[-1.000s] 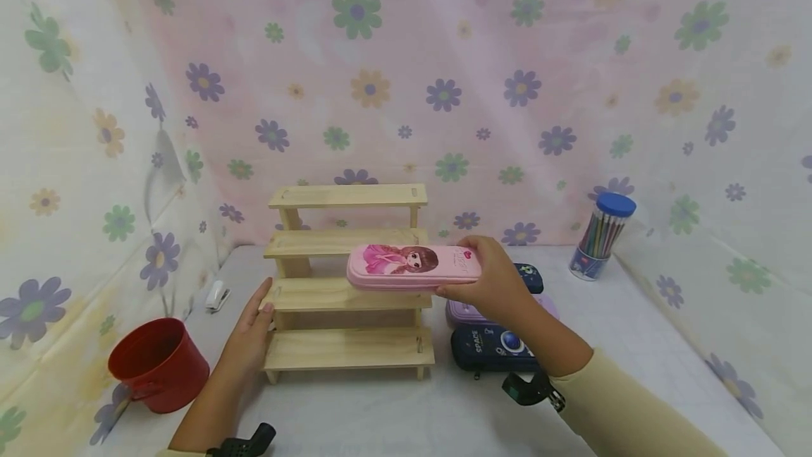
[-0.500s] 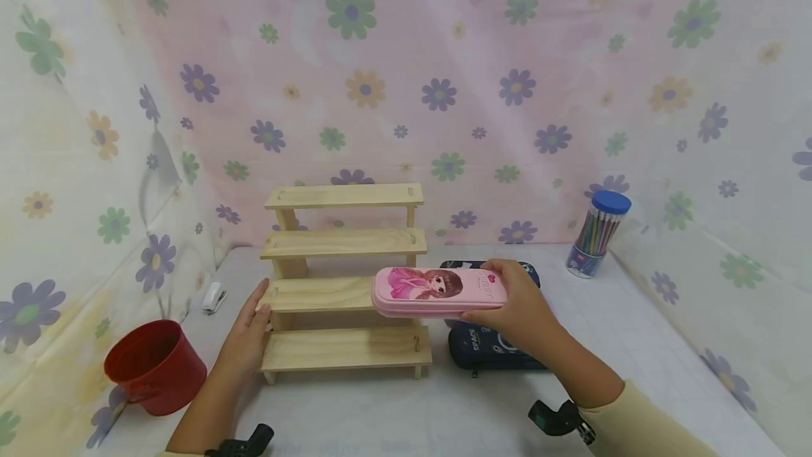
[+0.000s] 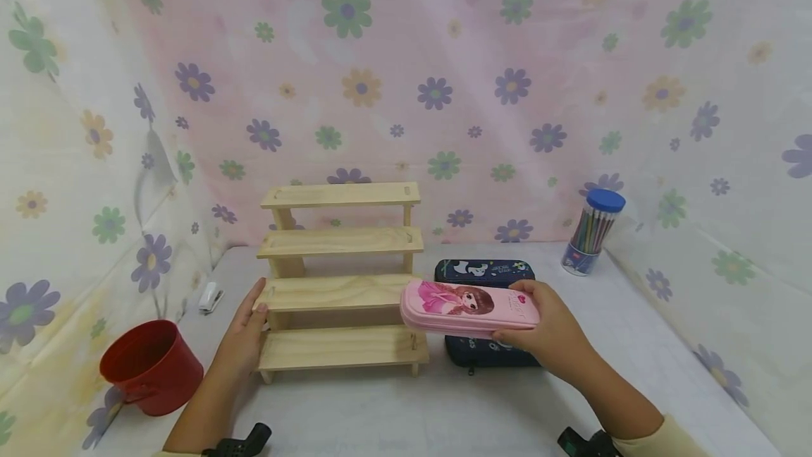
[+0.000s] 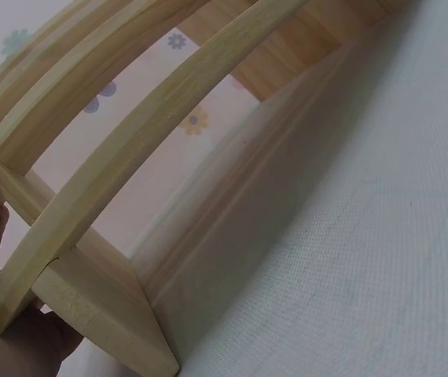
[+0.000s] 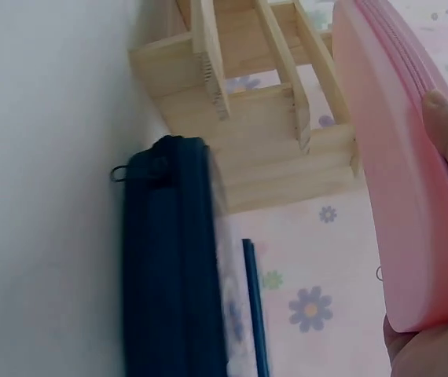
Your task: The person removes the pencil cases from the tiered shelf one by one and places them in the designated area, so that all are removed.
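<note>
My right hand (image 3: 539,319) grips the right end of a pink pencil case (image 3: 463,305) printed with a cartoon girl, thumb on top and fingers underneath. It holds the case flat in the air, just right of the wooden stepped shelf (image 3: 339,291) and above a dark blue space-print case (image 3: 482,352). In the right wrist view the pink pencil case (image 5: 397,173) fills the right side, with the dark blue case (image 5: 173,259) lying on the table below it. My left hand (image 3: 249,316) rests with straight fingers against the shelf's left end, and its palm (image 4: 4,338) sits by the slats.
A second dark blue case (image 3: 485,270) lies behind, by the shelf's right side. A clear pencil tub with a blue lid (image 3: 593,231) stands at the back right. A red bucket (image 3: 149,365) and a white stapler (image 3: 211,297) sit at the left. Flowered cloth walls enclose the white table (image 3: 412,407).
My right hand has carried the pink case from in front of the shelf's middle steps rightward and lower, over the dark cases. The left hand has stayed on the shelf.
</note>
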`<state>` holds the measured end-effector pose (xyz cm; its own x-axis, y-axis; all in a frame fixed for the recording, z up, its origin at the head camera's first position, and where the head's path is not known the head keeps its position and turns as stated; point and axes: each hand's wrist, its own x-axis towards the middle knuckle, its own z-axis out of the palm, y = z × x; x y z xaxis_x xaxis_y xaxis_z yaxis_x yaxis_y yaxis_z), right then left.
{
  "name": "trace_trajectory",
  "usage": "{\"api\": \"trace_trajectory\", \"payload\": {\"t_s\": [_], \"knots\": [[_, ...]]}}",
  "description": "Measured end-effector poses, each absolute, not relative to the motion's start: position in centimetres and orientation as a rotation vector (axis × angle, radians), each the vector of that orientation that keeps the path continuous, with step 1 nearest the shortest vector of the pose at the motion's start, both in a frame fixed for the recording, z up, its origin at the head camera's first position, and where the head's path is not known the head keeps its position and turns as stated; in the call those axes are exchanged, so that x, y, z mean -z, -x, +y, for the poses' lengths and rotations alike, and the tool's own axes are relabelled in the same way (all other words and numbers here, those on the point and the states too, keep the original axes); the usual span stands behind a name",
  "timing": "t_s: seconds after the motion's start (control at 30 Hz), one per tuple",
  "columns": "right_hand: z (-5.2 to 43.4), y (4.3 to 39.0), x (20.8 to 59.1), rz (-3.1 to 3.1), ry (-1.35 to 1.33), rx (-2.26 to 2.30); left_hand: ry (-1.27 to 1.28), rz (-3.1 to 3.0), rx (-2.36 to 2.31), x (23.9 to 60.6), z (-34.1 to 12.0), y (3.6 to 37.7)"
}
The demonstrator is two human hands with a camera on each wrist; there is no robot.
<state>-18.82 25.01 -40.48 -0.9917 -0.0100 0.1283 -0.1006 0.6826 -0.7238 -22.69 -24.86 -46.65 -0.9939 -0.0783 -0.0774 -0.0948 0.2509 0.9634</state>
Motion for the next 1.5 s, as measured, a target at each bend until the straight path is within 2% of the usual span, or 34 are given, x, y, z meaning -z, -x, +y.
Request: {"api": "trace_trajectory", "payload": {"t_s": [0.9, 1.5], "knots": [[29.6, 14.3, 44.6, -2.872, 0.013, -1.059, 0.2, 2.447, -1.929, 46.4, -24.7, 22.6], [31.3, 13.3, 47.0, -3.029, 0.064, -1.006, 0.195, 2.422, -1.943, 46.5, -24.8, 22.7]]}}
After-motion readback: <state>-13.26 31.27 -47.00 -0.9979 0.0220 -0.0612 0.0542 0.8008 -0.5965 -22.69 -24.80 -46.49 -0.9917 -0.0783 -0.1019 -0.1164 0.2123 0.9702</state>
